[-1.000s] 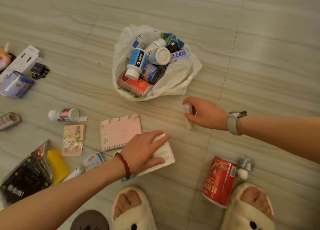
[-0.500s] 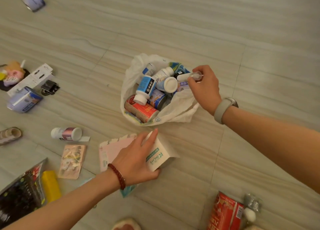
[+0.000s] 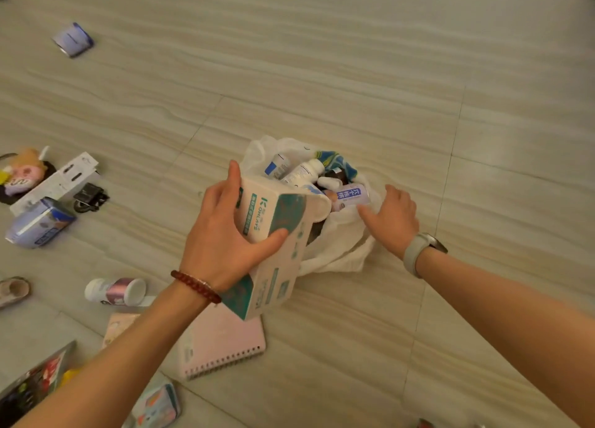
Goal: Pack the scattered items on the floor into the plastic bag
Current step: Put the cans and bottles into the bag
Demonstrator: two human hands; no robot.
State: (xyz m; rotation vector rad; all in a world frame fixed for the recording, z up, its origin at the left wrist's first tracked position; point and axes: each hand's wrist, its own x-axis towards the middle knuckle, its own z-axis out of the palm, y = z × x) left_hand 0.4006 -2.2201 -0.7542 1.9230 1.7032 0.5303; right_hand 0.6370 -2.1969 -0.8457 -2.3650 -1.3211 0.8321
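The left hand (image 3: pixel 222 231) grips a soft tissue pack (image 3: pixel 273 250), thumb on one face and fingers over the top, tilting its far end toward the plastic bag (image 3: pixel 335 250), likely to slide it in. The right hand (image 3: pixel 391 218), fingers spread and holding nothing, rests at the bag's right edge, seemingly steadying the opening. Left of the bag lie a small bottle (image 3: pixel 116 290) and a pink notebook (image 3: pixel 222 344), not yet packed.
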